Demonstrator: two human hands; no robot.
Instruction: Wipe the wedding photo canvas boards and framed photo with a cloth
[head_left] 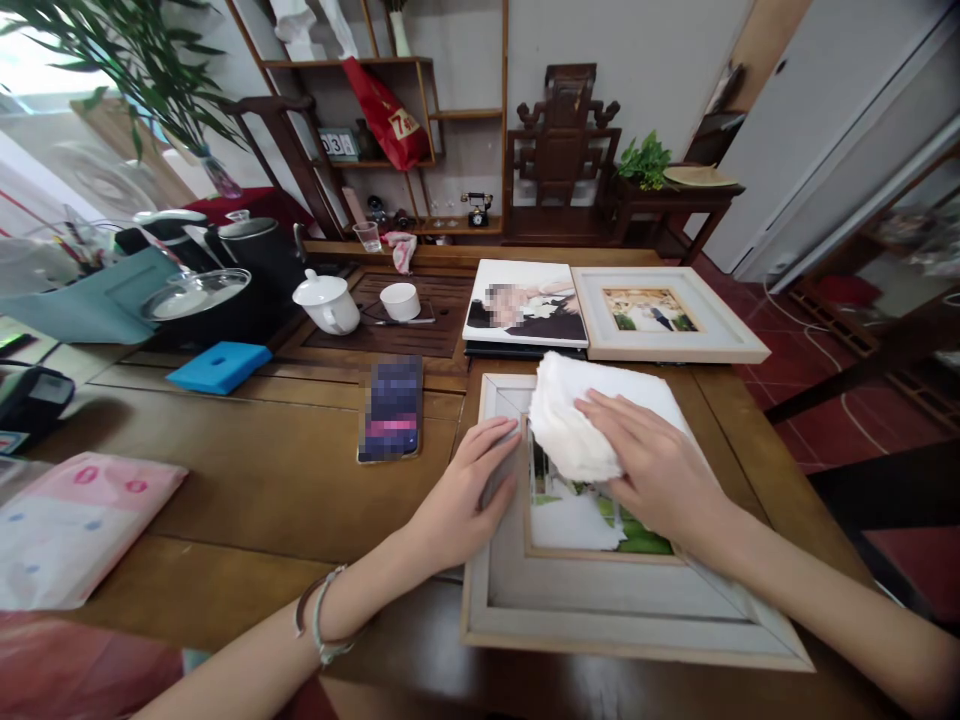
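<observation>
A pale wooden picture frame [600, 630] lies flat on the table, a photo with green and white areas [574, 522] inside it. My right hand [660, 470] presses a folded white cloth [574, 420] onto the upper part of the frame, fingers over its right side. The cloth and hand hide part of the photo. Across the frame's left edge rests my left hand [480, 480], fingers stretched out and thumb apart on the top surface. A phone [391, 408] with a lit screen lies to the left of the frame.
Behind the frame lie a photo panel [525, 300] and another framed picture [667, 345]. A tea tray [420, 340] holds a white cup [400, 301] and a lidded cup [328, 302]. Further left are a blue block [219, 367], a glass-lidded pot [196, 295] and a pink-white packet [82, 525].
</observation>
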